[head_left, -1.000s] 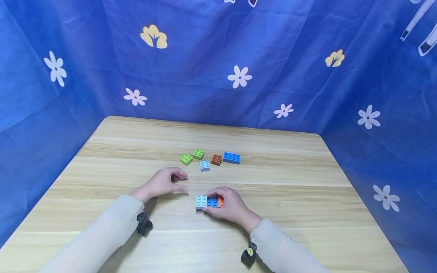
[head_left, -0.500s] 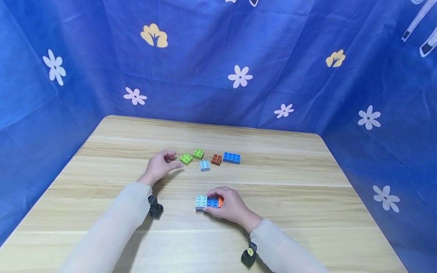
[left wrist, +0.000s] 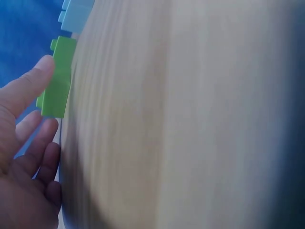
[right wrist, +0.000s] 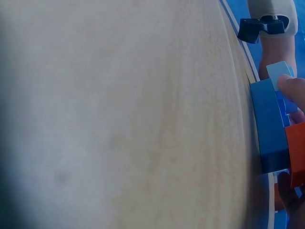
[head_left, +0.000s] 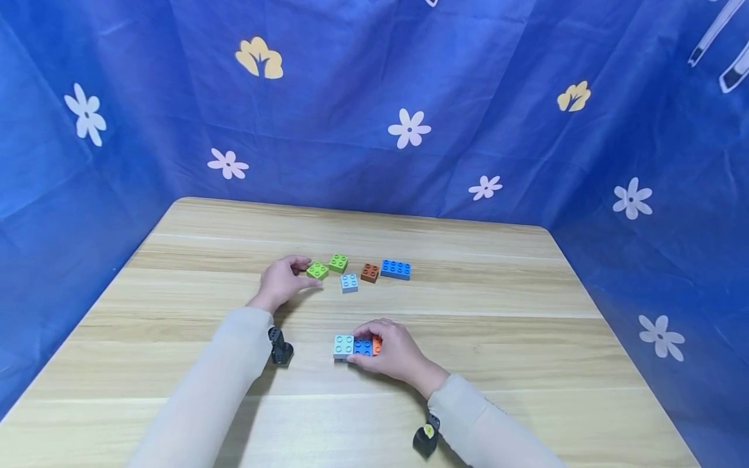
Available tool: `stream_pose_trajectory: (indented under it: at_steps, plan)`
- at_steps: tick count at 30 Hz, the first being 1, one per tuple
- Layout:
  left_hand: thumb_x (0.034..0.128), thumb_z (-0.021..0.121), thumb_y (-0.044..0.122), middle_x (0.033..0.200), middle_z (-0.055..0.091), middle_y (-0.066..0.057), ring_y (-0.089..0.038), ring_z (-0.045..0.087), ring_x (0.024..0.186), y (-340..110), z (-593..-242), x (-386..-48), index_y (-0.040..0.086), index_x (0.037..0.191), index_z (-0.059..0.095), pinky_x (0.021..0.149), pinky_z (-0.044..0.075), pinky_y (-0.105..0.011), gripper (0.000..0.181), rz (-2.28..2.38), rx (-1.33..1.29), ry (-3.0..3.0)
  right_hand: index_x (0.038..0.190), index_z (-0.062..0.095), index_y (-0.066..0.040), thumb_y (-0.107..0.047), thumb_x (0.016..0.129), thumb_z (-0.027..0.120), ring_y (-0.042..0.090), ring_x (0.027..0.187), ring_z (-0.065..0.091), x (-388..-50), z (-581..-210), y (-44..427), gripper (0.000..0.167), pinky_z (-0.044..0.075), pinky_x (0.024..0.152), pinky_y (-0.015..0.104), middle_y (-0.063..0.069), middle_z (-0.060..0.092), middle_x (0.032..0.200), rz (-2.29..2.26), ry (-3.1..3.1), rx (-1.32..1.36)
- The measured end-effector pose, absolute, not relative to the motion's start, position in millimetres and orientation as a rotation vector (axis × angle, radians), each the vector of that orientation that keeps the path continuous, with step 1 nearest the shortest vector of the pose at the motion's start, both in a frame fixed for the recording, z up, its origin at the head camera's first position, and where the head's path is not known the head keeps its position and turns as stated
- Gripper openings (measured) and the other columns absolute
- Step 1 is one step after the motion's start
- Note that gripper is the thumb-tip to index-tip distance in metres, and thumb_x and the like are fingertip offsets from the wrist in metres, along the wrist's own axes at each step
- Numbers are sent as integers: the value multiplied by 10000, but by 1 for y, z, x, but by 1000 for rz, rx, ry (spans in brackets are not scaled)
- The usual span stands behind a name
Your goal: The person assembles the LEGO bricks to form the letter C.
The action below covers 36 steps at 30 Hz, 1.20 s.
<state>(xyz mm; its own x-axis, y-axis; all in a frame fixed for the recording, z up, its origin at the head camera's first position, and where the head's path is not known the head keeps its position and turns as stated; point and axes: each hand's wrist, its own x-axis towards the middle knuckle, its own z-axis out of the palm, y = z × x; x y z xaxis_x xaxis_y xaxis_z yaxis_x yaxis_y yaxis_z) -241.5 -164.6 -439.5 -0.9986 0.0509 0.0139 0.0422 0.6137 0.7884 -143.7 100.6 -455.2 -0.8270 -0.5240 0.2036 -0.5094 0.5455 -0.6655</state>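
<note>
My left hand [head_left: 281,283] is at a lime green brick [head_left: 317,270], its thumb and fingers spread to either side of it. In the left wrist view the thumb overlaps the green bricks [left wrist: 58,90], and I see no firm pinch. My right hand [head_left: 394,351] holds a small joined build between thumb and fingers. That build has a long blue brick [right wrist: 268,126] below, with a light blue brick [head_left: 343,345] on its left end and an orange brick [right wrist: 298,152] toward the right. The palm side of the orange brick is partly hidden by the hand.
Behind the hands lie a second lime green brick [head_left: 338,262], a light blue brick [head_left: 349,283], a brown brick [head_left: 370,272] and a long blue brick [head_left: 396,270]. A blue patterned cloth [head_left: 351,97] rises around the wooden table [head_left: 468,286].
My left hand has moved away from the build, forward to the nearer lime green brick, and then closer in around it. The right hand keeps holding the build in place.
</note>
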Motion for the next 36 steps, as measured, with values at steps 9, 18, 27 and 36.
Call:
stream_pose_trajectory:
  at_steps: [9, 18, 27, 36]
  plan:
    - [759, 804, 230, 1071, 647, -154, -334, 540, 981, -147, -436, -238, 21, 1182, 618, 891, 242, -514, 507, 1191, -21, 2957, 1075, 686, -153, -361, 747, 811, 53, 980, 578, -145, -456, 101, 407, 458, 889, 248, -89, 658, 1035, -1169, 2755, -933]
    - [778, 782, 198, 1055, 662, -138, -308, 570, 965, -144, -441, -241, 31, 1162, 633, 896, 239, -513, 444, 1178, 20, 2962, 1074, 690, -155, -359, 745, 813, 48, 982, 580, -145, -456, 101, 406, 452, 899, 241, -96, 658, 1028, -1172, 2750, -925]
    - [777, 782, 154, 1036, 657, -133, -295, 585, 936, -152, -432, -230, 15, 1179, 631, 917, 282, -506, 451, 1201, 223, 2925, 1076, 690, -154, -363, 744, 812, 50, 974, 581, -145, -456, 101, 411, 455, 894, 244, -95, 660, 1028, -1167, 2750, -920]
    - [757, 781, 99, 1109, 635, -154, -305, 580, 959, -154, -422, -207, -3, 1169, 631, 846, 476, -445, 450, 1271, 387, 2823, 1065, 692, -147, -356, 735, 820, 44, 954, 581, -145, -456, 101, 411, 459, 878, 232, -92, 662, 1012, -1176, 2752, -927]
